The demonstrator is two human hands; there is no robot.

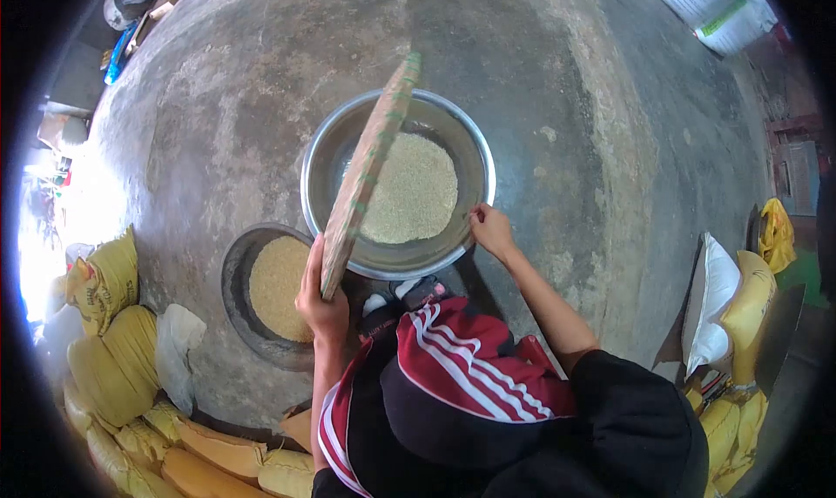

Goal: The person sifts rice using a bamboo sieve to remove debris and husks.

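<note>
My left hand (pixel 322 302) grips the lower rim of a woven winnowing tray (pixel 370 167), which is tipped up nearly edge-on. The tray stands over a wide metal basin (pixel 485 154) and hides part of its left side. Inside the basin lies a round heap of pale grain (pixel 418 189). At the basin's right rim is my right hand (pixel 492 230), its fingers curled together; whether they pinch anything cannot be made out. A dark tub (pixel 235 311) of yellower grain (pixel 279 289) sits to the left, partly behind my left hand and forearm.
Stuffed yellow sacks (pixel 113 354) line the left and lower left. On the right lean a white sack (pixel 714 302) and a yellow sack (pixel 749 311). A printed white sack (pixel 718 10) stands at the upper right. My feet (pixel 401 302) are close to the basin on the concrete floor (pixel 540 80).
</note>
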